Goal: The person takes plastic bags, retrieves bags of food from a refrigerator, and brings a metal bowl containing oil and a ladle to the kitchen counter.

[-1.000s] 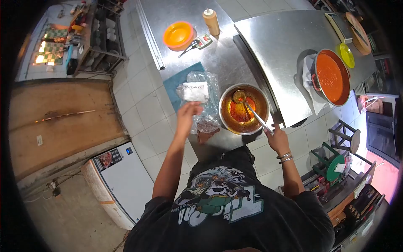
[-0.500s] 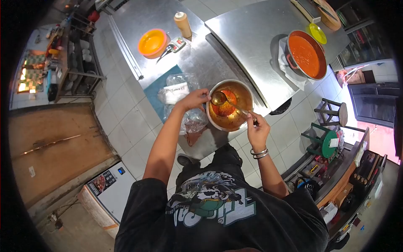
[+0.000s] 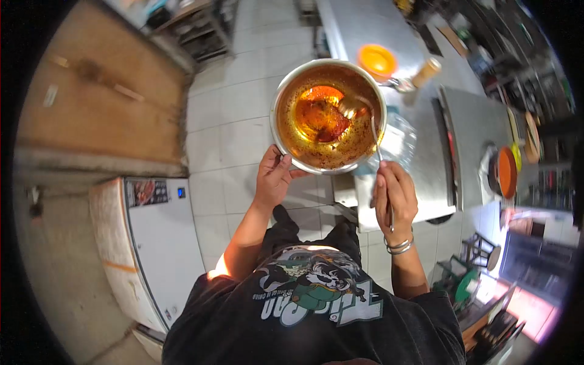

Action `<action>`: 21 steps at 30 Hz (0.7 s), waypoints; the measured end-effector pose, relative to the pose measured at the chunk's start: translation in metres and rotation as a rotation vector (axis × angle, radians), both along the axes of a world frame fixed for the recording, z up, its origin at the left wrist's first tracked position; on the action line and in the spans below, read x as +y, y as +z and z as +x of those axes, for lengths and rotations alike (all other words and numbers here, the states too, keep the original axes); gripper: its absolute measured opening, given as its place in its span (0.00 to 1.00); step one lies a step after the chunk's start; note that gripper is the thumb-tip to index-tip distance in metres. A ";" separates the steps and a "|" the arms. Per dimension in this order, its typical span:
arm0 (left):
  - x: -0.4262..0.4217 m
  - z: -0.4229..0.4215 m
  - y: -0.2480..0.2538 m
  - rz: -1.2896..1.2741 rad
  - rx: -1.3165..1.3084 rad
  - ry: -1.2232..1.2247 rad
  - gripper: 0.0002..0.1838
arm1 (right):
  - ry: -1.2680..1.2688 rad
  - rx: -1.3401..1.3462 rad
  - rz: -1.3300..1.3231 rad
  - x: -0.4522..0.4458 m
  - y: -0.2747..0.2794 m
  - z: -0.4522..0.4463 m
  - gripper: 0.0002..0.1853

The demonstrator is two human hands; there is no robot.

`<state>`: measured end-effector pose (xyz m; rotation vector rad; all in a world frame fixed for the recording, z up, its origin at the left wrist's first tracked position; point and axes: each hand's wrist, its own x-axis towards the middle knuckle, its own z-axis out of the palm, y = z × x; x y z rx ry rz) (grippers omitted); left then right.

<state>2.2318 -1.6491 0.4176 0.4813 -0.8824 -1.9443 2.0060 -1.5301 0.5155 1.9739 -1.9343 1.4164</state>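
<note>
A deep metal pot (image 3: 284, 118) with a little red-orange oily liquid (image 3: 316, 118) in the bottom is held up in front of me, away from the table top. At its near left rim my left hand (image 3: 275, 176) grips the edge, thumb over the top. My right hand (image 3: 396, 193) is closed round the handle of a metal ladle (image 3: 375, 131). The ladle's bowl rests inside the pot near the right wall, and its handle slopes out over the near right rim.
The steel table (image 3: 426, 191) stands to the right, bearing an orange bowl (image 3: 377, 61), a sauce bottle (image 3: 427, 72) and a clear plastic bag (image 3: 398, 139). Beyond it is a large pan of red sauce (image 3: 507, 173). A white chest freezer (image 3: 161, 243) is at the left, with tiled floor (image 3: 222, 134) between.
I have turned to the left, and the pot has been lifted off the table and moved out over the floor. Both hands keep their hold on pot and ladle.
</note>
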 end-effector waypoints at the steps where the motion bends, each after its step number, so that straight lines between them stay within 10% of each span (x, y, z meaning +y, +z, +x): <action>1: -0.007 0.033 0.008 -0.043 -0.043 0.068 0.14 | 0.015 0.047 -0.027 -0.020 0.005 0.025 0.12; 11: -0.058 0.185 0.052 -0.138 -0.039 0.376 0.19 | 0.346 0.226 -0.248 -0.172 0.032 0.204 0.23; 21: -0.230 0.224 0.064 -0.152 -0.140 0.374 0.19 | 0.798 0.440 -0.044 -0.291 0.002 0.189 0.21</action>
